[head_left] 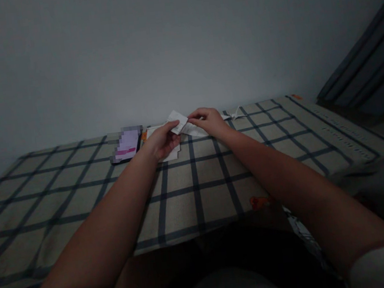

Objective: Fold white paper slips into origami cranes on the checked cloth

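Note:
A piece of white folded paper (pixel 177 119) is held up between my two hands over the far part of the table. My left hand (pixel 162 140) pinches its lower left side with the thumb on top, the other fingers curled beneath. At its right edge, my right hand (pixel 209 120) pinches the paper between thumb and forefinger. A longer white flap (pixel 194 130) extends below the right fingers. White paper sheets (pixel 173 155) lie on the cloth, partly hidden by my left hand. Beyond my right wrist rests a small folded white paper shape (pixel 237 114) with pointed ends.
A phone (pixel 128 144) with a lit, partly blurred screen is left of my left hand. A checked tablecloth (pixel 178 178) covers the table, which meets a plain wall (pixel 181 48). A dark curtain (pixel 368 50) hangs at the right.

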`<state>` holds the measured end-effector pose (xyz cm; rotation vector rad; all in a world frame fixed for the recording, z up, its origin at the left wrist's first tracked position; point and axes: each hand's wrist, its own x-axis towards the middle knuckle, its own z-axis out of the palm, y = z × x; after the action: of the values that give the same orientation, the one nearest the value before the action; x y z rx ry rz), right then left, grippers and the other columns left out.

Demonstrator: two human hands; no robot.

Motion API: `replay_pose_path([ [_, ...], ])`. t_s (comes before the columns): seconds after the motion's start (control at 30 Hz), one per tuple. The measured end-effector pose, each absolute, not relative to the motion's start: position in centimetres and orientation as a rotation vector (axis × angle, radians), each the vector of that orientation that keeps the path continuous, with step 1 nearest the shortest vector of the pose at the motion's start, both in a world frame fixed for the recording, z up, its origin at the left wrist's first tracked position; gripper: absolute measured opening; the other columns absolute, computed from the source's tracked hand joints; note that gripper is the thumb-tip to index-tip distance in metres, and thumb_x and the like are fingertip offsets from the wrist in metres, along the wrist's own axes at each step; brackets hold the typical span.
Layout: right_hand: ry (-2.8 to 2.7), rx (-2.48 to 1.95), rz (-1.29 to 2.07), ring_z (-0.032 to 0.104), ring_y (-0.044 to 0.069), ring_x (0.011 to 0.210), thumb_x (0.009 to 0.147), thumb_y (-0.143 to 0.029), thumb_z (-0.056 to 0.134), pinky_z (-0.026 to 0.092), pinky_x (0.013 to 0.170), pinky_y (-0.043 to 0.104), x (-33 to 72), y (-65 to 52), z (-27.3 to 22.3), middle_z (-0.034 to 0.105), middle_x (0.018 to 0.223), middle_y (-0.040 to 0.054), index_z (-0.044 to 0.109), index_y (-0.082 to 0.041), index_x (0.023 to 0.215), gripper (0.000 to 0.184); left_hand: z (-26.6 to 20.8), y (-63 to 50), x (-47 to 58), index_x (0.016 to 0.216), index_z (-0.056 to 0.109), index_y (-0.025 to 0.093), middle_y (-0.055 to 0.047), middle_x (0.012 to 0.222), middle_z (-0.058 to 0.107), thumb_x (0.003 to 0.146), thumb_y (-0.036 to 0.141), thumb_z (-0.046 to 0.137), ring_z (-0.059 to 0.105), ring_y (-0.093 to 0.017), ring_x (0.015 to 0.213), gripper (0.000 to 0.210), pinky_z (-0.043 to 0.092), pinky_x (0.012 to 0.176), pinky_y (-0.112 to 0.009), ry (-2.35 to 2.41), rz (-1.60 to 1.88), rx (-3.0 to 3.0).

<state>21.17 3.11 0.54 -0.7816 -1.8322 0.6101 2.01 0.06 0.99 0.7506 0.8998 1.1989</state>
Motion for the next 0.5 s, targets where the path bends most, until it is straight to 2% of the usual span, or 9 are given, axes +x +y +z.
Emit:
replay_pose_path([
  [0.27,-1.817,-0.729,0.716,0.066,0.016,0.086,0.080,-0.027,0.071,0.050,0.081,0.029,21.21,3.37,0.26,0.075,0.093,0.0054,0.076,-0.017,0.089,0.014,0.86,-0.02,2.24,0.088,0.070,0.013,-0.006,0.087,0.075,0.078,0.011,0.074,0.067,-0.011,0.069,0.011,0.057,0.065,-0.019,0.906,1.293,0.835],
  [0.4,-1.688,-0.779,0.915,0.064,0.013,0.079,0.087,-0.032,0.064,0.051,0.070,0.025,21.05,3.51,0.20,0.073,0.089,0.0046,0.073,-0.017,0.094,0.019,0.65,0.08,2.11,0.089,0.071,0.013,-0.008,0.092,0.075,0.074,0.012,0.076,0.069,-0.014,0.075,0.016,0.057,0.070,-0.023,0.886,1.321,0.929],
  [0.5,-1.698,-0.819,1.021,0.064,0.013,0.077,0.089,-0.037,0.063,0.051,0.065,0.022,20.94,3.39,0.25,0.072,0.087,0.0046,0.072,-0.016,0.092,0.023,0.30,0.29,2.01,0.087,0.073,0.013,-0.006,0.090,0.075,0.069,0.017,0.080,0.068,-0.014,0.074,0.020,0.054,0.066,-0.022,0.934,1.341,0.979],
])
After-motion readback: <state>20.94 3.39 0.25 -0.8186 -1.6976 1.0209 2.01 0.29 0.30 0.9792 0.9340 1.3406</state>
